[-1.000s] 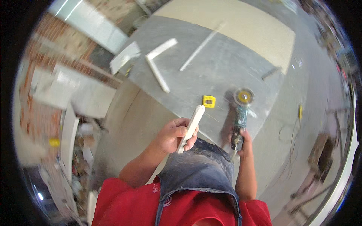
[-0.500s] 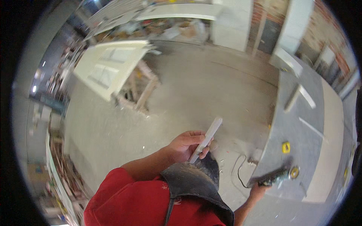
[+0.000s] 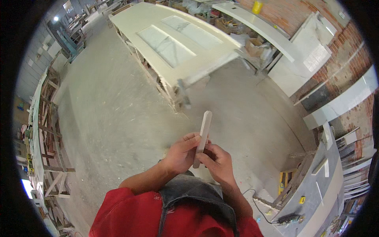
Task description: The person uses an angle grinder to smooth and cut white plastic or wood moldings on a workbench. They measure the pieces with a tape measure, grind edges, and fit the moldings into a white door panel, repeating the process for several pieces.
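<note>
A short pale strip, like a piece of stone or wood with a bevelled end, stands nearly upright in front of my apron. My left hand is closed round its middle, with the thumb along it. Lower down, the fingers of my right hand pinch the same strip. An angle grinder with a cord lies on the grey worktop to the right, apart from both hands. Near it sits a yellow tape measure.
A long cream-coloured panel with two rectangular cut-outs rests on wooden supports ahead. Pale slabs lean against the brick wall at right. Wooden racks stand along the left. The grinder's cord hangs beside the worktop.
My right hand has let go of the angle grinder, now on the worktop, and has come over to the strip. The view has swung right, bringing the cream panel nearer the middle.
</note>
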`<state>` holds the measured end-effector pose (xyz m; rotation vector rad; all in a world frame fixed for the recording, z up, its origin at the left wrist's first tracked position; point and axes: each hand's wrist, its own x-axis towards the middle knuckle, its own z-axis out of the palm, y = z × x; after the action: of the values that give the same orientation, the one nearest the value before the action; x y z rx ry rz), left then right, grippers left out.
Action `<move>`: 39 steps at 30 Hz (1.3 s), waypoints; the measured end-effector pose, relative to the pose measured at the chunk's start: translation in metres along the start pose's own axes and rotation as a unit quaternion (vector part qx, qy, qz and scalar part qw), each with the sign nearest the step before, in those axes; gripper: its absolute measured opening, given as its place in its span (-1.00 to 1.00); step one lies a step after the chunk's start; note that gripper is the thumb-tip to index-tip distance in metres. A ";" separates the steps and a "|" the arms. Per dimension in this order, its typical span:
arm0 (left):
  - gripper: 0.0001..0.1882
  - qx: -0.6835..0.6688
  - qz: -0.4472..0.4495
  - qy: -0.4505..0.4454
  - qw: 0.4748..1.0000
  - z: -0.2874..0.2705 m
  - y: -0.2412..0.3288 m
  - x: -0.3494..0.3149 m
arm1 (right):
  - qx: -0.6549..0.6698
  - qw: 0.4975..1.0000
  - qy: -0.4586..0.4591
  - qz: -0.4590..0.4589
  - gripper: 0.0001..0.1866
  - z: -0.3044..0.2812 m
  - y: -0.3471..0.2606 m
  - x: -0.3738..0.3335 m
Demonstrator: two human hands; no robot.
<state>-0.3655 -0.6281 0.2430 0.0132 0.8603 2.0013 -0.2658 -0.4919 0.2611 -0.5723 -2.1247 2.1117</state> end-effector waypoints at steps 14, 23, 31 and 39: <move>-0.76 0.074 0.146 0.225 0.961 -0.163 0.283 0.093 | 0.009 0.997 -0.057 0.057 -0.75 0.212 -0.053 0.290; -0.74 0.612 0.178 0.377 0.672 -0.287 0.490 0.224 | 0.059 0.995 0.054 0.054 -0.79 0.202 -0.056 0.458; -0.69 0.740 0.223 0.268 0.575 -0.393 0.676 0.434 | 0.067 0.951 0.280 0.115 -0.85 0.202 -0.035 0.517; -0.68 0.797 0.135 0.172 0.563 -0.462 0.764 0.579 | 0.129 0.853 0.472 0.179 -0.79 0.299 -0.044 0.573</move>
<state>-1.4235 -0.6993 0.1509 0.8336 2.7553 0.7234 -0.9011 -0.5872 0.1805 -1.6327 -1.2119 1.6174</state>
